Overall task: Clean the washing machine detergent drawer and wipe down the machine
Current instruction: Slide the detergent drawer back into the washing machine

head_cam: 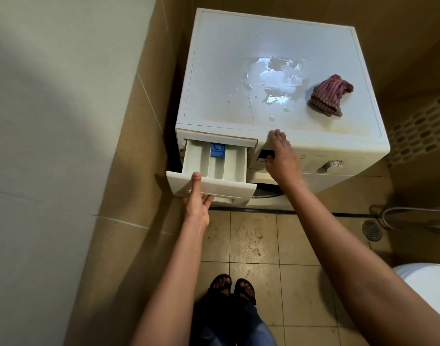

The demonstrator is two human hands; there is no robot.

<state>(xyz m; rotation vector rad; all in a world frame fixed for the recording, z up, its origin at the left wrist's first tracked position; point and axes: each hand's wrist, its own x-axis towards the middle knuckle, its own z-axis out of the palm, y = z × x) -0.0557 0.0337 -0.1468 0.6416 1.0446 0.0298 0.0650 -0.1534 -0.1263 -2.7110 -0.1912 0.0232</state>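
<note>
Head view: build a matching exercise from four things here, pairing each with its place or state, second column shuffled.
Things:
1. detergent drawer
2. cloth
3. left hand
4. right hand

Places or states:
a. crumpled on the washing machine top, right of the puddle
b. pulled out of the machine's front
c. rests on the control panel, fingers straight
d. grips the drawer's front

Pairs: 1-b, 2-a, 3-d, 4-c

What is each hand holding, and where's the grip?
Left hand: grip on the front panel of the detergent drawer, thumb on top, fingers underneath. Right hand holds nothing, resting flat on the front top edge of the washing machine.
</note>
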